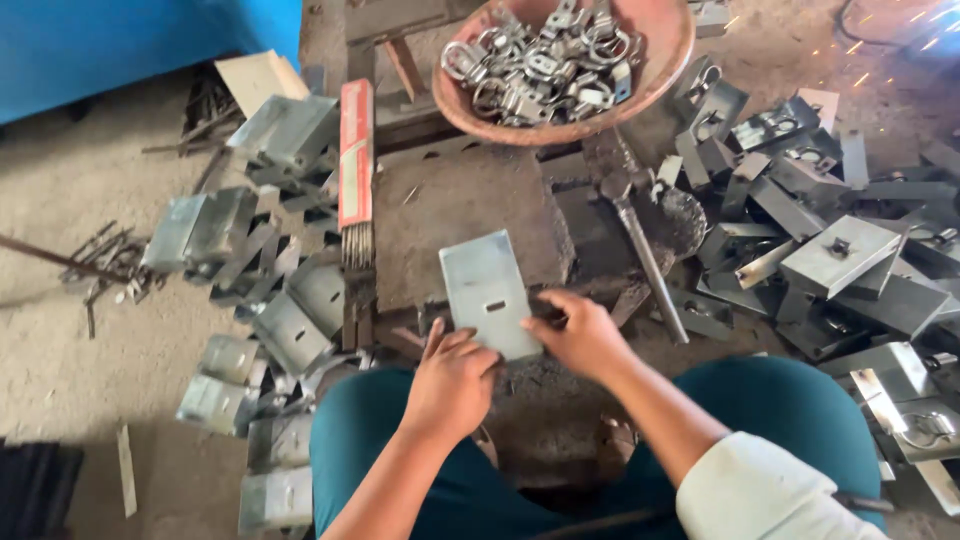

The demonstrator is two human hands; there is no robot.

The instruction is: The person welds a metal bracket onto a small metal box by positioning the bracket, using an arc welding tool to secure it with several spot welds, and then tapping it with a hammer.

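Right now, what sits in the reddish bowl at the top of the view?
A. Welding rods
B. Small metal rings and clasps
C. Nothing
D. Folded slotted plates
B: the reddish bowl is heaped with small metal rings and clasps, while both hands hold a slotted plate lower down.

A grey rectangular slotted metal plate (488, 290) lies flat on the dark block.

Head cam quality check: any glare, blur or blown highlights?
Head view: soft daylight, mostly sharp; mild sheen on the plate held by the left hand and right hand; bright sparks streak and flare at top right; deep shadow under the knees; edges bend slightly.
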